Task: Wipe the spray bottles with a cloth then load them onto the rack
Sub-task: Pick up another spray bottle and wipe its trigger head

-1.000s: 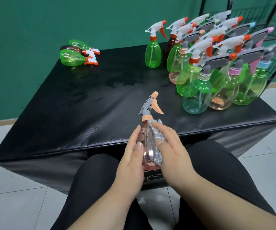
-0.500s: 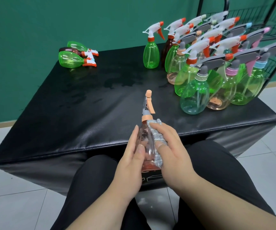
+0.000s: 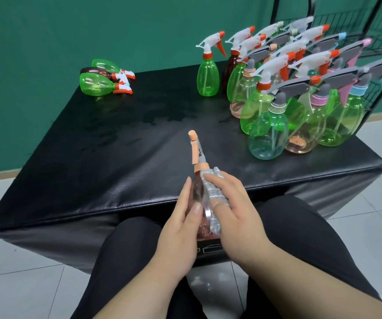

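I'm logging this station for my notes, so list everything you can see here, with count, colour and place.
pink bottle: one, pink with peach collar, held above the lap
cloth: one, grey, against the pink bottle
lying bottles: three, two green, one brown, table's far left
standing bottles: crowded cluster, count unclear, mostly green, table's right
table: one, black, ahead
rack: one, black wire, far right behind table
left grip: holds pink bottle
right grip: presses cloth on it

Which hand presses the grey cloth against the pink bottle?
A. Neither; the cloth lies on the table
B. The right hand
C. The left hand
B: the right hand has the cloth under its fingers on the bottle, which the left hand holds.
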